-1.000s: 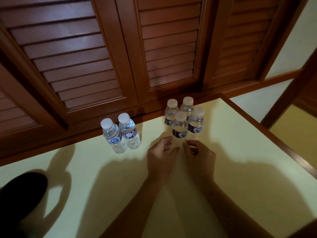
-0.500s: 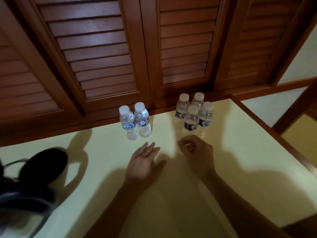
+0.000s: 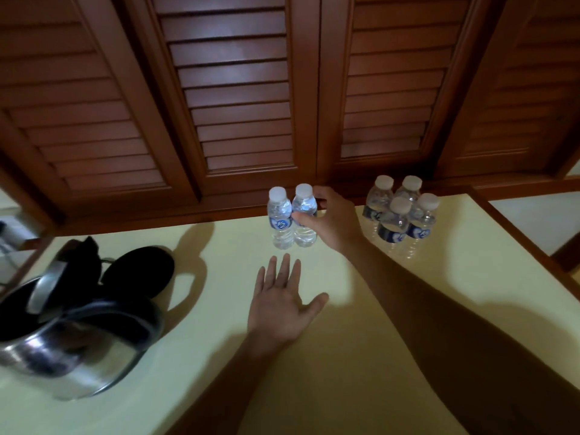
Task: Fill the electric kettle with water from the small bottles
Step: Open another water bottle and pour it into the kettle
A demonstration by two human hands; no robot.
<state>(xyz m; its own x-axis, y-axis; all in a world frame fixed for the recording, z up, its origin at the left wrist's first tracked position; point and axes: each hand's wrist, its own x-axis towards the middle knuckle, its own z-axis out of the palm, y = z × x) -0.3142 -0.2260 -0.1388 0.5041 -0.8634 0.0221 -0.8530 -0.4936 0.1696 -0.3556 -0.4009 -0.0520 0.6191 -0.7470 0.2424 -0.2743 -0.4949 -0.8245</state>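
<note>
As I look down, right hand [image 3: 333, 221]: grasping a bottle [image 3: 303, 203].
Left hand [image 3: 281, 298]: released, spread above the counter [image 3: 329, 372].

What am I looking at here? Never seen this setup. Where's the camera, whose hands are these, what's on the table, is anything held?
No robot here: a person wears one wide-angle camera on the head, looking forward and down, so the two bare arms entering from below are their own. The surface is a yellow table in front of louvred doors. On it are a steel electric kettle at left, a pair of small capped water bottles, and a cluster of four more. The right hand grips the right bottle of the pair; the left bottle stands beside it. The left hand is flat and open, holding nothing.
</note>
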